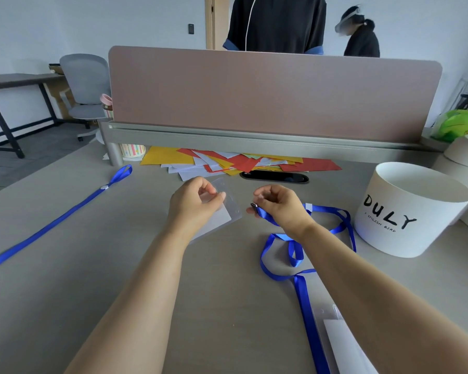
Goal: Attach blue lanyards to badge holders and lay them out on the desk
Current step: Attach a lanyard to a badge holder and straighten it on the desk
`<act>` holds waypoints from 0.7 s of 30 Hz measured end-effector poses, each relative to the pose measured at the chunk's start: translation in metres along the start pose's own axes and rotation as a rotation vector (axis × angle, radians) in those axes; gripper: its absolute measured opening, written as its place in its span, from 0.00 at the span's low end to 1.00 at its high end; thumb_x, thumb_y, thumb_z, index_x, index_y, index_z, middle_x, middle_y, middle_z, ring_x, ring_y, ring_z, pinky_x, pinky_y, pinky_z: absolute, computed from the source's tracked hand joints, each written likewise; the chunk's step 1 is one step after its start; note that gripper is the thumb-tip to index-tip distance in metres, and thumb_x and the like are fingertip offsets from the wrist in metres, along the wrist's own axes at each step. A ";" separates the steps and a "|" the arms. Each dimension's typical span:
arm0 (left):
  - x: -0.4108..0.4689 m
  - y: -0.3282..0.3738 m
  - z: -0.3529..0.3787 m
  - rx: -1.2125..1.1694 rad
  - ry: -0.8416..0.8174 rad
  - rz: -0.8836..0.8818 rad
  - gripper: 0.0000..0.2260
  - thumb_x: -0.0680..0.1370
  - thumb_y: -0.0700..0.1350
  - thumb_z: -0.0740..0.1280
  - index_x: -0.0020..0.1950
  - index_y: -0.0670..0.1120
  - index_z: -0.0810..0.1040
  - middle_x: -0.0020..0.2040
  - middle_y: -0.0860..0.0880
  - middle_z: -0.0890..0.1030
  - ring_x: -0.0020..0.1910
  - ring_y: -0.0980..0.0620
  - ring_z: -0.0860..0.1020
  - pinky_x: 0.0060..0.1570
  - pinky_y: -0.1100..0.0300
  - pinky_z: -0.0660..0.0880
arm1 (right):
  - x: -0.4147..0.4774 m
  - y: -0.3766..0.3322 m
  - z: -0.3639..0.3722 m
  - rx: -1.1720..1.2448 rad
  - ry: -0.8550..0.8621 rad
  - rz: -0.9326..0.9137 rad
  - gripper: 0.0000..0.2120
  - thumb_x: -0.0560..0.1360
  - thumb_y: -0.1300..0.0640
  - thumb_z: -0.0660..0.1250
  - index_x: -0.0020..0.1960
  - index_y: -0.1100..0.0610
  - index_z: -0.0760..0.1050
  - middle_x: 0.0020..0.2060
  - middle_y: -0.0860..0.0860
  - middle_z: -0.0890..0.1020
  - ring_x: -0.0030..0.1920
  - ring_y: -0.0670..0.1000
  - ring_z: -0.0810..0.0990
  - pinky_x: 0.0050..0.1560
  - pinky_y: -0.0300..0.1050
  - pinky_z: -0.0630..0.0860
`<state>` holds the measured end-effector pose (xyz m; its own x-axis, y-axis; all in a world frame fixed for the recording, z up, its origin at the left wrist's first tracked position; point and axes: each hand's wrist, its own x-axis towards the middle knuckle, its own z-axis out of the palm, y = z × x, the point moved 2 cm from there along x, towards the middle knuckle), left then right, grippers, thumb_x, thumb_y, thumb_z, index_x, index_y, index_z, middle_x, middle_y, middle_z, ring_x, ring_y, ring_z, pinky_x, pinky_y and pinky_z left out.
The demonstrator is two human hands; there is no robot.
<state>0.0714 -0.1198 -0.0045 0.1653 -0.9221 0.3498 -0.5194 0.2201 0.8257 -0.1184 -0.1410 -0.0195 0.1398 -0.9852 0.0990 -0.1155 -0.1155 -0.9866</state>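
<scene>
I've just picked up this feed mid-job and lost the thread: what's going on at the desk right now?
A person is partway through joining one set. Their left hand pinches a clear badge holder near its top, and their right hand holds the clip end of a blue lanyard, close to the holder but not yet hooked on. A second lanyard lies stretched out on the desk at the left.

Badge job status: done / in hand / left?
Done: one blue lanyard lies straight at the desk left; its holder end is out of frame. In hand: left hand pinches a clear badge holder, right hand grips the clip of a second lanyard, not joined. Left: clip on, lay it out; another holder lies bottom right.
</scene>
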 end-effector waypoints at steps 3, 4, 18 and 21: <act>0.000 0.000 0.000 -0.006 0.006 0.010 0.09 0.71 0.46 0.71 0.38 0.47 0.72 0.36 0.57 0.76 0.39 0.62 0.75 0.39 0.62 0.70 | -0.003 -0.001 -0.003 0.126 0.036 0.041 0.07 0.72 0.68 0.68 0.43 0.57 0.75 0.38 0.55 0.80 0.40 0.54 0.85 0.46 0.42 0.81; 0.000 0.001 0.000 -0.006 0.007 0.016 0.09 0.71 0.46 0.71 0.38 0.47 0.72 0.36 0.57 0.76 0.38 0.63 0.75 0.39 0.62 0.70 | -0.004 -0.002 -0.004 0.167 0.042 0.051 0.08 0.71 0.69 0.68 0.42 0.57 0.75 0.37 0.54 0.80 0.40 0.54 0.85 0.44 0.43 0.81; -0.010 0.020 0.008 0.028 -0.249 0.250 0.14 0.67 0.44 0.75 0.39 0.56 0.70 0.45 0.57 0.77 0.54 0.52 0.75 0.55 0.59 0.71 | -0.022 -0.016 -0.020 -0.359 0.183 -0.232 0.04 0.72 0.62 0.70 0.46 0.56 0.81 0.37 0.42 0.80 0.31 0.35 0.73 0.39 0.32 0.71; -0.012 0.026 0.008 0.084 -0.260 0.290 0.17 0.64 0.47 0.78 0.39 0.55 0.69 0.44 0.60 0.75 0.51 0.62 0.72 0.53 0.59 0.68 | -0.029 -0.017 -0.022 -0.374 0.157 -0.238 0.05 0.72 0.62 0.69 0.46 0.56 0.82 0.38 0.43 0.81 0.33 0.38 0.74 0.38 0.29 0.72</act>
<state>0.0485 -0.1052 0.0093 -0.2105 -0.8779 0.4301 -0.5821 0.4660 0.6663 -0.1426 -0.1129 -0.0030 0.0579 -0.9297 0.3638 -0.4485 -0.3498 -0.8225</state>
